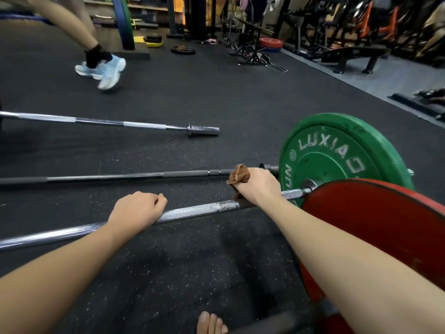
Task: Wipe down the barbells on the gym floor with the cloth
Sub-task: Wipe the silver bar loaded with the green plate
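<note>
Three barbells lie across the black rubber floor. The nearest, a chrome barbell point(192, 212), runs from the left edge to a green plate point(337, 150) on the right. My left hand point(137, 208) grips its shaft with fingers curled over it. Further right on the same shaft, my right hand point(258, 185) holds a brown cloth point(238, 175) wrapped around the bar, close to the green plate. A dark barbell point(120, 176) lies just beyond. A second chrome barbell point(120, 122) lies farther back.
A red plate point(375, 227) stands upright at the near right, partly behind my right forearm. My bare toes point(212, 324) show at the bottom. Another person's legs in light blue shoes point(103, 68) are at the upper left. Loose plates, benches and racks fill the back.
</note>
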Demonstrator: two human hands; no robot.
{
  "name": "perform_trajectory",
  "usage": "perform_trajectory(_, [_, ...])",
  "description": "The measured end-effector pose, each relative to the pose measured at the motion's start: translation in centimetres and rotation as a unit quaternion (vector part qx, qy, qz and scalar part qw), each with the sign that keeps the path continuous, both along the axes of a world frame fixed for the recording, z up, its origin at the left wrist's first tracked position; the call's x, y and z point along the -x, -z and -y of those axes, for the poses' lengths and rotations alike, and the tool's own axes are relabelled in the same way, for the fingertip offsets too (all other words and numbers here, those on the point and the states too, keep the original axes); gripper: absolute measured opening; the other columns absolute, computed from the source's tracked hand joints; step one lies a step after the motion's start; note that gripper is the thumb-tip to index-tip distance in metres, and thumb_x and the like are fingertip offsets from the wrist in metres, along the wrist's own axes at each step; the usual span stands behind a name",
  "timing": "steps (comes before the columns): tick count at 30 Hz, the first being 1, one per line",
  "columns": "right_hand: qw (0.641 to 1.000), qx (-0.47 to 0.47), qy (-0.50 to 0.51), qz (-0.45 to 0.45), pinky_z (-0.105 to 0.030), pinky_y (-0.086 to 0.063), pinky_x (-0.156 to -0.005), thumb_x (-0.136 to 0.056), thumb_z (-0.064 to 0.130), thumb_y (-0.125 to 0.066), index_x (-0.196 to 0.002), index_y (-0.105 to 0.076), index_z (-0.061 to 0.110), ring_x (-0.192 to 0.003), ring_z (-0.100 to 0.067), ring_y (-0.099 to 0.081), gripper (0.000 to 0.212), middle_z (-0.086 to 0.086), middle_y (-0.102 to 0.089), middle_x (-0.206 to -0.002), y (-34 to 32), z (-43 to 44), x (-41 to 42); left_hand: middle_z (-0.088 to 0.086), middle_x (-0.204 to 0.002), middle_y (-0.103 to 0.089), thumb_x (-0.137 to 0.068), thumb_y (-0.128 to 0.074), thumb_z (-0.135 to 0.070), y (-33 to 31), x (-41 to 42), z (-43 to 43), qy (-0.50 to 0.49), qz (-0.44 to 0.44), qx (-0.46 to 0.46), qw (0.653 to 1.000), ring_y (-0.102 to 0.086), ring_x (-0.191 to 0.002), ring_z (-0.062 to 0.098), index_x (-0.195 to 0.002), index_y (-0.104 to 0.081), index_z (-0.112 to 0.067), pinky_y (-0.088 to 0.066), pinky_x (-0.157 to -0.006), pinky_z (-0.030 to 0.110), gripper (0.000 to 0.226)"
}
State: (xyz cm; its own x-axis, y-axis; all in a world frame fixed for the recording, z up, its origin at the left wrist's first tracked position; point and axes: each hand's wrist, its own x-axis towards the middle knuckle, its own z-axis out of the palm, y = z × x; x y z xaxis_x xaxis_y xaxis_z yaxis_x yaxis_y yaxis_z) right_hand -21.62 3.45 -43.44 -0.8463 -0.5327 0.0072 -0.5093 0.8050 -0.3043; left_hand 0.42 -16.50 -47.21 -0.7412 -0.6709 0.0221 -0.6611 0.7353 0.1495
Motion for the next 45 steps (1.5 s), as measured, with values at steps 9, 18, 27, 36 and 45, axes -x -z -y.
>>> perform_trajectory(9, [0.996,0.076,0.015,0.032,-0.033,-0.049,-0.071,-0.083,0.074,-0.051,-0.088,-0.070,0.025,-0.083,-0.025,-0.062,0.053,0.003,-0.067,-0.084,-2.5,-0.7,-3.4,-0.001,-0.096,-0.067,-0.110,-0.029,-0.037,0.1,-0.5,-1.3,0.029,0.040,0.016,0.999,-0.065,-0.090,0.026,-0.106,-0.064,-0.019,-0.053,-0.080,0.038,0.040])
perform_trajectory(18, [0.993,-0.079,-0.058,-0.066,-0.032,-0.051,-0.070,-0.085,0.057,-0.047,-0.090,-0.068,0.023,-0.091,-0.028,-0.068,0.041,0.000,-0.070,-0.091,-1.5,2.4,-4.8,0.007,-0.115,-0.067,-0.107,-0.024,-0.026,-0.9,-0.2,-1.3,0.029,0.147,-0.079,0.985,-0.061,-0.105,0.031,-0.101,-0.050,-0.022,-0.049,-0.091,0.038,0.027])
perform_trajectory(27, [0.994,-0.081,-0.026,0.072,-0.036,-0.054,-0.081,-0.089,0.053,-0.048,-0.102,-0.068,0.021,-0.098,-0.029,-0.068,0.040,-0.002,-0.071,-0.103,1.9,8.4,-3.5,0.009,-0.124,-0.062,-0.107,-0.022,-0.023,-0.4,0.7,0.3,0.084,0.209,-0.127,0.966,-0.060,-0.113,0.035,-0.114,-0.046,-0.019,-0.044,-0.088,0.040,0.025])
perform_trajectory(36, [0.989,-0.110,0.002,0.101,-0.033,-0.047,-0.076,-0.087,0.051,-0.053,-0.106,-0.068,0.023,-0.097,-0.028,-0.067,0.037,-0.001,-0.071,-0.108,3.3,8.7,0.1,0.003,-0.096,-0.069,-0.104,-0.038,-0.050,-0.8,3.4,5.5,0.086,0.106,-0.118,0.984,-0.064,-0.093,0.029,-0.079,-0.053,-0.020,-0.044,-0.075,0.033,0.042])
perform_trajectory(45, [0.976,-0.186,-0.005,0.109,-0.033,-0.047,-0.076,-0.088,0.049,-0.054,-0.103,-0.062,0.019,-0.097,-0.031,-0.067,0.035,-0.003,-0.069,-0.107,4.8,8.7,4.6,-0.005,-0.110,-0.059,-0.101,-0.045,-0.041,2.9,10.1,9.5,0.130,0.080,-0.097,0.984,-0.058,-0.104,0.020,-0.101,-0.052,-0.027,-0.045,-0.088,0.034,0.016])
